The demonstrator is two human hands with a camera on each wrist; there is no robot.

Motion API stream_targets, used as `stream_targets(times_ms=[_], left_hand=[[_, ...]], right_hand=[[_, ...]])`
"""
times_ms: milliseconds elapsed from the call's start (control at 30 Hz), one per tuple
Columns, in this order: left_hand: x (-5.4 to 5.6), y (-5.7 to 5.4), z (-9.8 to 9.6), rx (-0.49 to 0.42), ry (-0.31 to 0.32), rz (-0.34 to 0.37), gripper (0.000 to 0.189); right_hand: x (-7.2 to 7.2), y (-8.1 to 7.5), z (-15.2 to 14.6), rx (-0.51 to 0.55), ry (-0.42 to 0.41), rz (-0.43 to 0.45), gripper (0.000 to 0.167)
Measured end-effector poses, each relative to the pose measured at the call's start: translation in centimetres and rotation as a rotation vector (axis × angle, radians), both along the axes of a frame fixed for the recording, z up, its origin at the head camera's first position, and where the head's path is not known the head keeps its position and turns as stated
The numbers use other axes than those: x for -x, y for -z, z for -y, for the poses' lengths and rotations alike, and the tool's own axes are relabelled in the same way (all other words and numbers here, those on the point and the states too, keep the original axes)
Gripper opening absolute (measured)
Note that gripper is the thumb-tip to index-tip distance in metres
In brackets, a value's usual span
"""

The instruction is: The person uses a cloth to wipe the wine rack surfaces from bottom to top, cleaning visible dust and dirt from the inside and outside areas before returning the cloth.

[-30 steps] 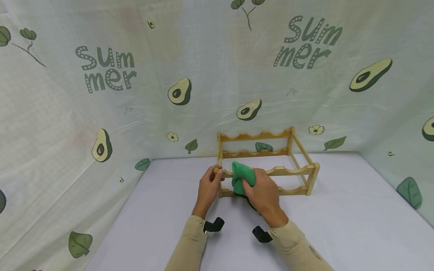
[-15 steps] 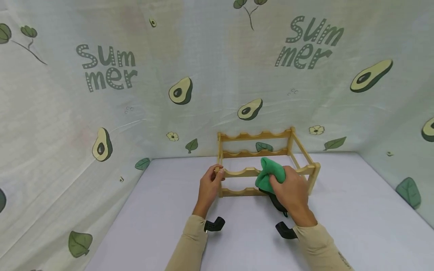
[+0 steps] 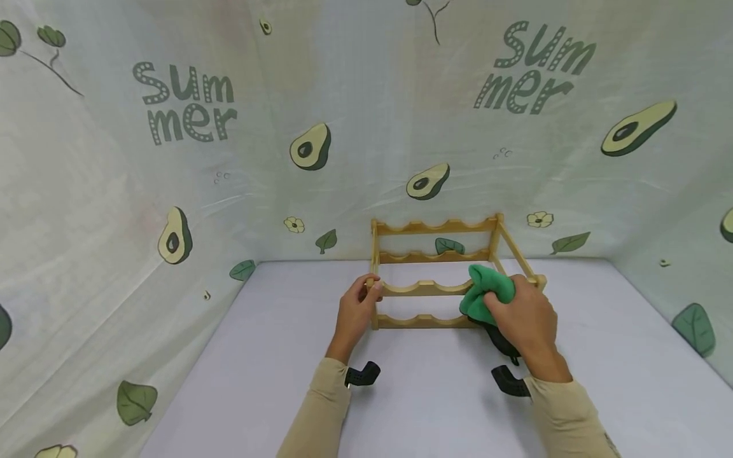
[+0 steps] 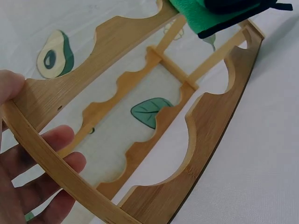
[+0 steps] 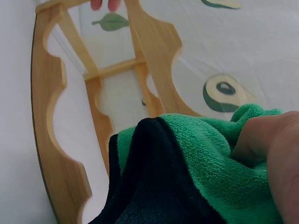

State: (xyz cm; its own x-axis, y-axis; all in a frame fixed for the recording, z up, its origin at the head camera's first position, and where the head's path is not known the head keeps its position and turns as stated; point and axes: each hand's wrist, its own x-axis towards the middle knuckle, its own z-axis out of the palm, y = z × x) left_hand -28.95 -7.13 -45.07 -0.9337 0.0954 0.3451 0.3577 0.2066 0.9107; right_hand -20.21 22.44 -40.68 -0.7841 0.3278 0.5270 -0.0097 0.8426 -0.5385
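Note:
A light wooden wine rack (image 3: pixel 426 289) with scalloped rails stands on the white-covered table (image 3: pixel 286 381). My left hand (image 3: pixel 350 318) grips its front left corner; in the left wrist view the thumb lies at the top rail and the fingers (image 4: pixel 58 137) pass behind the upright. Bunched in my right hand (image 3: pixel 529 321) is a green terry cloth (image 3: pixel 487 289) with a black side. It lies over the right part of the front top rail, its dark end (image 5: pixel 159 182) hanging below the hand. The cloth and right hand hide much of the rack's front right end.
A pale curtain (image 3: pixel 366 114) printed with avocados, leaves and lettering hangs right behind the rack and along the left and right sides of the table. A black wrist mount (image 3: pixel 363 374) sticks out inward from the left sleeve, another (image 3: pixel 509 381) from the right.
My right hand has slid the cloth along the front top rail from near the left end to the right end. The left hand keeps its grip at the corner. The head view has shifted slightly.

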Motion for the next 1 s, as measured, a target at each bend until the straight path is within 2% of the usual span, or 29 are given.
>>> stream_targets(times_ms=[300,467,567,733,867,1000], left_hand=[[0.0,0.0,0.0,0.008,-0.016,0.01,0.03],[-0.1,0.0,-0.2,-0.007,-0.02,0.004,0.029],[-0.1,0.1,-0.4,-0.011,-0.028,0.0,0.028],[0.1,0.3,-0.5,0.0,-0.057,-0.009,0.032],[-0.1,0.3,-0.6,0.02,-0.088,-0.03,0.039],[-0.2,0.5,-0.6,0.023,-0.114,-0.05,0.035]], right_hand=[[-0.8,-0.8,-2.3,-0.033,0.095,0.058,0.035],[-0.9,-0.5,-2.6,-0.023,0.156,-0.01,0.04],[-0.8,-0.4,-2.9,0.009,0.165,-0.034,0.042],[-0.4,-0.6,-3.7,0.058,0.136,0.05,0.046],[-0.5,-0.9,-4.3,0.054,0.113,0.105,0.046],[-0.7,-1.5,-4.9,0.048,0.095,0.16,0.048]])
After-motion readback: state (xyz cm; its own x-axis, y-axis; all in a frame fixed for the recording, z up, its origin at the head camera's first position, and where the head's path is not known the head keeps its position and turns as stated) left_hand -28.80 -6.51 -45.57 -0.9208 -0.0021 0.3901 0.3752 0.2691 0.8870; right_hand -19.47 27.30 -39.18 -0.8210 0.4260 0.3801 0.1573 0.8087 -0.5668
